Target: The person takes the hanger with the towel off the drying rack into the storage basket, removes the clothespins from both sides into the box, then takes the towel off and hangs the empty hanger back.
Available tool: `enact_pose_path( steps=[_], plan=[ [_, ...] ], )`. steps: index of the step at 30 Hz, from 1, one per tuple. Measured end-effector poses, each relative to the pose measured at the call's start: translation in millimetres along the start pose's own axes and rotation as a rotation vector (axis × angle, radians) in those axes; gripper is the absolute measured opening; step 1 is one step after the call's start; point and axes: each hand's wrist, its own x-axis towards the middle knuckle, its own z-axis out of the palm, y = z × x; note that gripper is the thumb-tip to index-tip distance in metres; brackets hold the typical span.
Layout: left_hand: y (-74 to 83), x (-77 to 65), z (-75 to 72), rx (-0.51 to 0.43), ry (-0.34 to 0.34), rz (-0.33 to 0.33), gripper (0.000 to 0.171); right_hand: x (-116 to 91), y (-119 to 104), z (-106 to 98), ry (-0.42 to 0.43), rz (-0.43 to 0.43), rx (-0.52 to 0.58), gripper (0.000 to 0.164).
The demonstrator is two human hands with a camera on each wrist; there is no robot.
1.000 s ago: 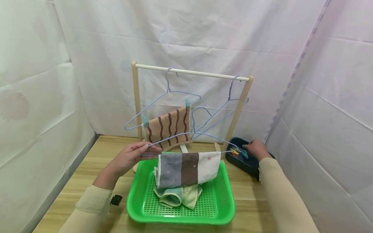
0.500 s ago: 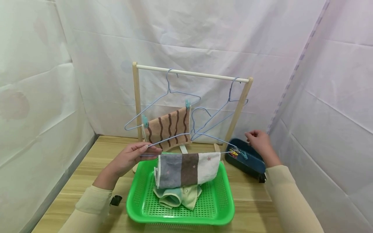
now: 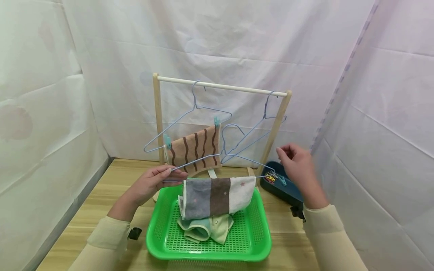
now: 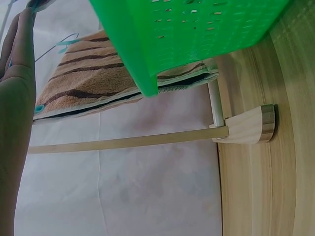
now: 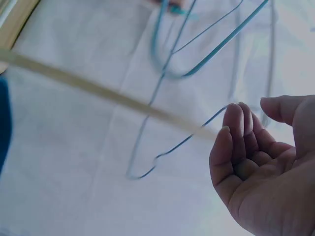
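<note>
1. Head view: blue wire hanger [image 3: 223, 152] above the far half of the green basket [image 3: 208, 256], long axis crosswise, ends reaching past both basket sides. Grey, brown and white towel [image 3: 220, 197] folded over its lower bar.
2. Left hand [image 3: 154, 180], by the basket's far left corner, pinches the hanger's left end between thumb and fingers.
3. Right hand [image 3: 296, 165], beyond the basket's right side, fingers loosely bent; right wrist view shows thumb apart from fingertips, nothing visible between.
4. Relation that counts, in my judgement: hanger's free end points right from the basket toward the right hand, the nearer hand to it. Contact with the dark blue box [image 3: 281, 194] behind: cannot tell.
5. Right of the basket, the box has rounded corners; small coloured clips [image 3: 270, 177] inside.
6. Basket: glossy, plastic-looking, perforated, flared rim; soft, crumpled cloths [image 3: 222, 227] inside.
7. Beyond the basket: pale wooden rack [image 3: 158, 109]; brown-striped towel [image 3: 194, 146], fuzzy pile, clipped to another hanger.
</note>
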Motion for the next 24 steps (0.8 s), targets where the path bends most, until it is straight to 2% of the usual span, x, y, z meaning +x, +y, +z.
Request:
enact_pose_path(
  steps=[7, 11, 13, 16, 21, 24],
  plan=[
    [1.3, -0.6, 1.2, -0.005, -0.001, -0.003, 0.039, -24.3, -33.3, 12.4, -0.022, -0.195, 0.036, 0.014],
    [2.7, -0.7, 2.0, -0.008, 0.004, -0.007, 0.039, -38.0, -49.5, 27.2, -0.160, -0.308, 0.034, 0.001],
    [3.3, -0.7, 2.4, -0.009, 0.005, -0.007, 0.039, -44.6, -56.2, 37.9, -0.247, -0.369, 0.007, 0.006],
    [3.9, -0.6, 3.7, -0.008, 0.004, -0.006, 0.039, -52.2, -63.2, 56.6, -0.321, -0.476, -0.069, 0.012],
    [3.6, -0.8, 4.9, -0.006, 0.001, -0.002, 0.039, -58.6, -72.6, 84.6, -0.332, -0.600, -0.173, 0.022],
    [3.3, -1.1, 4.4, -0.005, 0.001, -0.002, 0.039, -59.3, -76.2, 99.7, -0.355, -0.655, -0.219, 0.022]
  ],
)
